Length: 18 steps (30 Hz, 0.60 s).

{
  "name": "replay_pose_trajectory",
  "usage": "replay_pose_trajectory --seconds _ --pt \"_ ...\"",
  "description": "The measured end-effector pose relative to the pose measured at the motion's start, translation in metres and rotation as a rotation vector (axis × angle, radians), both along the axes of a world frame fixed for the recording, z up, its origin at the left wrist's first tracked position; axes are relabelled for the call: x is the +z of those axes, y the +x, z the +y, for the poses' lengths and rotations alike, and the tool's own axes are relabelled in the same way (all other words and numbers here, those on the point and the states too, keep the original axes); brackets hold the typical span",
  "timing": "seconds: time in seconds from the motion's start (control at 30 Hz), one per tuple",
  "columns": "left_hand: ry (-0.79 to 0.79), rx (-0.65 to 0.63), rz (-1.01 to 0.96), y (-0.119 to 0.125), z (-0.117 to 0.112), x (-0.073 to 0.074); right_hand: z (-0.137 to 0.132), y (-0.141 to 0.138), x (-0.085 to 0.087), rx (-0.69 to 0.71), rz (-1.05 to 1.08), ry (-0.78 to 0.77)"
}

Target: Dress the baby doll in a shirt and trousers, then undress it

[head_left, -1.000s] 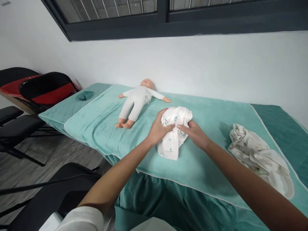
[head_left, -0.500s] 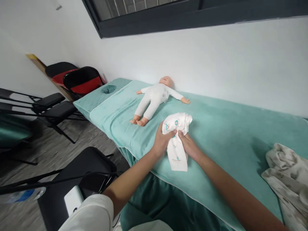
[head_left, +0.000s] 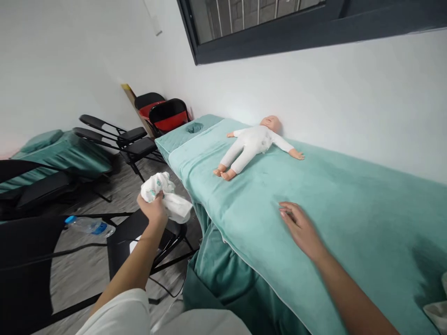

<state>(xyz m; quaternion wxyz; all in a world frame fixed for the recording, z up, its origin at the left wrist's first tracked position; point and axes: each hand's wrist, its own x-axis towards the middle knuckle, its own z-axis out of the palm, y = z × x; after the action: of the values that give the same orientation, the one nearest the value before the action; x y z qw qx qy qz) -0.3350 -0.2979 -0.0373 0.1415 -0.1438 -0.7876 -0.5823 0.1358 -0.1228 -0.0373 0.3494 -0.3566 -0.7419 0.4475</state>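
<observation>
My left hand point(head_left: 153, 209) is closed round a white diaper point(head_left: 178, 207) with small green prints, held out past the bed's edge above a black chair. Part of the diaper is bunched up and one end hangs to the right. Over the green bed point(head_left: 251, 204), my right hand point(head_left: 300, 228) holds nothing, its fingers loosely curled and slightly apart. Farther back a baby doll point(head_left: 253, 144) in a white suit lies on its back, arms spread, head toward the wall. Neither hand touches the doll.
Below my left hand stands a black folding chair point(head_left: 122, 260) with a white object point(head_left: 134, 244) on it. A water bottle point(head_left: 91, 226) lies nearby. More folding chairs point(head_left: 139, 146) and another green-covered bed point(head_left: 70, 156) are at the left. A patterned cloth point(head_left: 436, 311) shows at the right edge.
My left hand has carried the diaper left, off the bed and over the chair. My right hand has let go of it and moved right. The view has turned left.
</observation>
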Motion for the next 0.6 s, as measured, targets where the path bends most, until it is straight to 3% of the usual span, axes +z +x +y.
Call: replay_pose_trajectory --seconds 0.1,0.2,0.27,0.4,0.53,0.6 --pt "-0.288 0.208 -0.052 -0.014 -0.036 -0.008 -0.003 -0.001 0.002 0.025 -0.029 0.039" --pt "-0.423 0.221 -0.114 -0.013 -0.067 -0.011 -0.005 -0.001 0.005 0.042 -0.064 0.074" --pt "-0.584 0.175 -0.109 -0.014 -0.084 -0.012 -0.007 0.000 0.006 0.047 -0.086 0.090" --pt "-1.065 0.034 0.070 -0.029 -0.109 -0.022 -0.008 0.001 0.007 0.048 -0.149 0.124" --pt "-1.346 -0.171 0.243 -0.042 -0.131 -0.047 -0.008 0.001 0.008 0.069 -0.209 0.153" --pt "-1.425 -0.248 0.219 -0.041 -0.144 -0.066 -0.008 0.001 0.009 0.075 -0.232 0.159"
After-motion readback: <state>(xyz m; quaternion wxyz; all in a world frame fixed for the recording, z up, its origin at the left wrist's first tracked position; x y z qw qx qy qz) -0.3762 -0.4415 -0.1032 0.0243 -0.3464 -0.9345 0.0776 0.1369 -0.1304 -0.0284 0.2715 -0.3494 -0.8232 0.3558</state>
